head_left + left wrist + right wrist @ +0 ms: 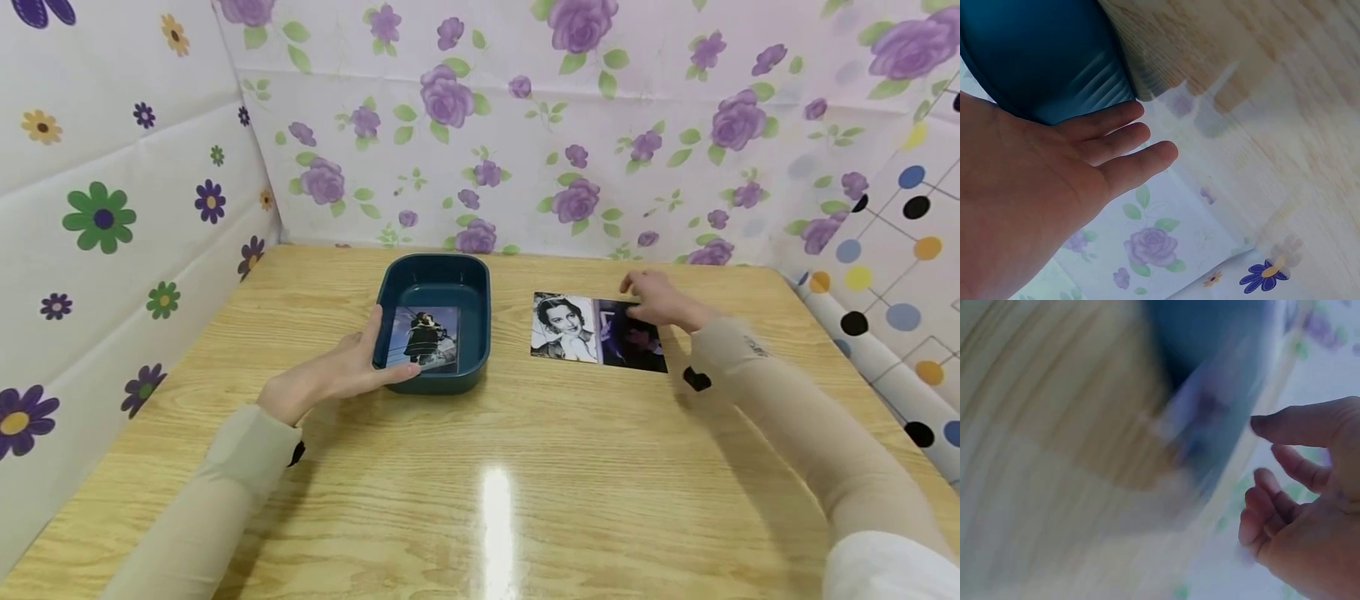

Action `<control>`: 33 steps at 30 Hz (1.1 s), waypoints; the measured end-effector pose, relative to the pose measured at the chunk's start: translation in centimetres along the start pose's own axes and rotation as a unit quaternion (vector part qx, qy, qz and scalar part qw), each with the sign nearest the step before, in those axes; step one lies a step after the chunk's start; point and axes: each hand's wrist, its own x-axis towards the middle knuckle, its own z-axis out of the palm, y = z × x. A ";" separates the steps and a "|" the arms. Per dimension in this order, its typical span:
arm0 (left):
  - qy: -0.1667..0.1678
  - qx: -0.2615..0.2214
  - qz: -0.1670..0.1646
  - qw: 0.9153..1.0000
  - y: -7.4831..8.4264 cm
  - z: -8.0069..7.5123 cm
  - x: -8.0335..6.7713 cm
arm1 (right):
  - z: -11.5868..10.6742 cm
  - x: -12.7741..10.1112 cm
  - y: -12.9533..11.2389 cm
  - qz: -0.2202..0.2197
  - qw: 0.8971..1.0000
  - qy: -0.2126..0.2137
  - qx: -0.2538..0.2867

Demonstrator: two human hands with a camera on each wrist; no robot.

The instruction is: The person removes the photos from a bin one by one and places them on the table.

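A dark blue rectangular bin (483, 333) stands left of centre on the table, with a photo card (427, 337) of a dark-clad figure lying in it. At the bin's near left corner is my left hand (337, 367), its fingers along the outer side and its thumb over the front rim. The left wrist view shows its fingers (1138, 161) straight beside the bin wall. My right hand (656, 298) hovers over the far edge of a dark purple photo card (633, 346), fingers bent and apart. A black-and-white portrait card (562, 327) lies against that card's left side.
The wooden table (450, 483) carries a bright glare streak near its front. Behind it hangs a purple-rose cloth (525, 125). Floral cloth (112, 275) covers the left side, and dotted cloth (900, 275) the right. The right wrist view is blurred.
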 end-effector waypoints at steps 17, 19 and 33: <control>0.001 -0.025 0.014 1.000 -0.4 0.1 0.1 | 2.4 10.4 -19.9 -0.172 0.968 -0.056 0.172; 0.001 -0.031 0.017 0.999 -0.5 0.1 0.0 | 3.0 11.4 -21.0 -0.172 0.971 -0.088 0.139; -0.003 -0.037 0.015 0.999 -0.7 0.1 -0.4 | 5.9 15.3 -24.0 -0.121 0.957 -0.257 -0.063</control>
